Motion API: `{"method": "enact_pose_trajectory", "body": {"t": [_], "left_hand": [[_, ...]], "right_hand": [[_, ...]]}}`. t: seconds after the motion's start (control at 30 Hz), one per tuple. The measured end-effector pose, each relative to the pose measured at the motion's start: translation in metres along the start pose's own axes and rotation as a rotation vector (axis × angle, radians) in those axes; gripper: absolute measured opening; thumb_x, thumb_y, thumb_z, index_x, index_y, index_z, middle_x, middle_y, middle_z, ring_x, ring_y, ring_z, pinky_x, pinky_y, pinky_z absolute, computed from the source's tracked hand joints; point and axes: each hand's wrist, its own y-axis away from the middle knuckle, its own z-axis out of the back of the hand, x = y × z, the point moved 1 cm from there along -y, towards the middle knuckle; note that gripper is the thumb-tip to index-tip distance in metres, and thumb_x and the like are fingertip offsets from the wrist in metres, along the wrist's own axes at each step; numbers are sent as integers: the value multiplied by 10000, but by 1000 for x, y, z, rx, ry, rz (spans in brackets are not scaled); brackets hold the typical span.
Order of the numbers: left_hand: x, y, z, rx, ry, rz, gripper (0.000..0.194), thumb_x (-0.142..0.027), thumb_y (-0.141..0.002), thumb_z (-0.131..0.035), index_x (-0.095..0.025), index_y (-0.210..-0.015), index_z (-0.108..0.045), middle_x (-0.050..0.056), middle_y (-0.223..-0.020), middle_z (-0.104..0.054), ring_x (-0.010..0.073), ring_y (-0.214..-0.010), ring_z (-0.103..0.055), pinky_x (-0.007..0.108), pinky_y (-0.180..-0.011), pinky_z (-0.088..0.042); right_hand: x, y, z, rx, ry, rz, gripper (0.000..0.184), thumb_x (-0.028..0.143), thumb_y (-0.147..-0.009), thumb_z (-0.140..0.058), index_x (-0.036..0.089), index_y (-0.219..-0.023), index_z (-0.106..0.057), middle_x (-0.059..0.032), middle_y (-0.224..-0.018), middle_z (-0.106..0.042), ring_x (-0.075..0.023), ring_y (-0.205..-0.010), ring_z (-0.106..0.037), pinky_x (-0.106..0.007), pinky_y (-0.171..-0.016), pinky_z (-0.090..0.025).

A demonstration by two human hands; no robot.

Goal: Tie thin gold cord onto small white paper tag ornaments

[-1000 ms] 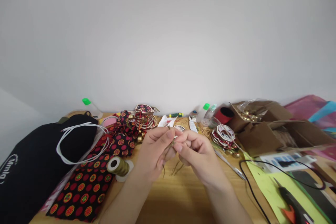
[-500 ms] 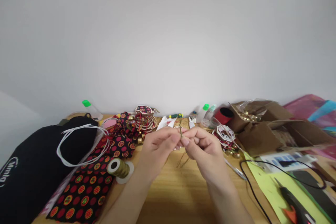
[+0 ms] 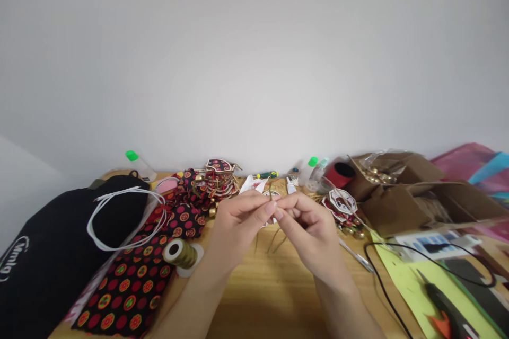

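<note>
An olive-brown cord is pinched between the fingertips of both hands above the middle of the table. My left hand is closed, its thumb and forefinger pressed together on the cord. My right hand meets it from the other side, also closed in a pinch. Thin loose ends hang beneath the fingers. What the curled fingers behind hold is hidden. Beyond the hands, partly covered, lies a white round piece. Left of my left wrist rests a spool of olive thread.
Patterned fabric, a coil of white cord and a black bag lie left. Decorated pieces with bells, cardboard boxes, a pen-like tool, a black cable and a hot glue gun occupy the right.
The fingertips have drawn closer together, and less cord stands up above them. Both hands otherwise stay in nearly the same place.
</note>
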Motion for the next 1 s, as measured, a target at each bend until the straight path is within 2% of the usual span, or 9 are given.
{"method": "enact_pose_trajectory", "body": {"t": [0.1,0.23,0.4,0.57,0.67,0.8,0.9,1.0], "left_hand": [[-2,-1,1,6,-19,-15,279,-196,-865,-622,-168,-599,-700,-10,-610,-571,112,-636,-515,225,-626,-423],[-2,0,-1,-61,-96,-65,232,-166,-856,-624,-168,-637,-702,-7,-641,-611,117,-649,-551,224,-641,-440],[-3,4,-5,-175,-318,-231,163,-98,-846,-616,-174,-737,-712,0,-743,-678,114,-695,-586,212,-661,-441],[-4,5,-8,-218,-356,-272,177,-85,-854,-604,-184,-748,-706,-10,-731,-673,109,-698,-586,207,-675,-441],[-1,3,-6,-222,-234,-187,187,-116,-860,-606,-188,-715,-701,-20,-686,-648,102,-673,-567,200,-655,-436],[7,0,-2,-127,152,50,162,-230,-852,-647,-184,-722,-731,-19,-601,-625,90,-574,-544,196,-575,-439],[9,-1,-3,-117,369,191,137,-295,-784,-730,-174,-723,-750,-13,-563,-624,81,-523,-526,189,-516,-422],[5,-3,-5,-119,462,255,168,-318,-714,-793,-158,-684,-748,-17,-526,-604,71,-508,-513,182,-511,-411]], "right_hand": [[-1,0,1,26,5,6,100,153,-856,-596,181,-779,-653,47,-570,-527,-80,-489,-434,-190,-464,-373],[-3,0,2,45,2,-17,111,181,-884,-575,190,-796,-643,13,-646,-583,-105,-569,-491,-218,-533,-410],[-5,-1,2,42,-37,-101,122,237,-901,-567,187,-816,-638,52,-573,-433,-90,-505,-347,-214,-460,-296],[-5,-2,3,28,-164,-158,112,266,-885,-600,181,-827,-645,70,-563,-389,-71,-479,-256,-206,-424,-197],[-6,-3,3,13,-225,-181,101,285,-880,-614,193,-853,-648,79,-550,-373,-70,-472,-245,-205,-422,-184],[-6,-5,2,42,-255,-182,108,312,-866,-632,205,-877,-651,70,-559,-427,-73,-464,-251,-209,-416,-185],[-5,-6,3,55,-241,-185,121,320,-863,-633,203,-876,-659,59,-581,-467,-71,-456,-255,-209,-415,-212],[-5,-6,5,59,-206,-182,142,329,-866,-624,194,-869,-667,56,-571,-458,-73,-455,-270,-208,-421,-249]]}}
